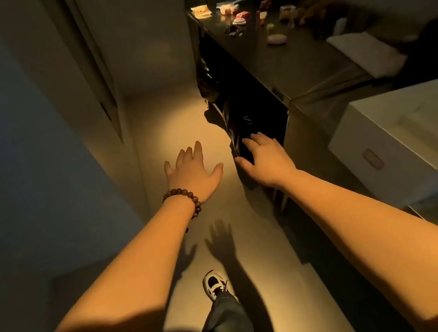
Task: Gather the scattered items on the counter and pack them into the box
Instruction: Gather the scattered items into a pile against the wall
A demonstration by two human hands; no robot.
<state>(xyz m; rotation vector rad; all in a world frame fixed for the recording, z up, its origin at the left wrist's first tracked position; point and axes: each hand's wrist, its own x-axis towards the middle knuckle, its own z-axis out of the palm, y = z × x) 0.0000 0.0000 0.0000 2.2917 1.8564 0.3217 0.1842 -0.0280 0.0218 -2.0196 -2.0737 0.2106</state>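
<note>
White box [399,134] at right edge of frame on dark counter [296,64], open top, inside looks bare. Scattered items [253,17] at upper right, well apart from box. Left hand [192,173] and right hand [265,159] mid-frame, fingers spread, holding nothing.

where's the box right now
In the head view the white box sits open on the counter at the right edge, nearer than the scattered items and right of the right hand.
</note>
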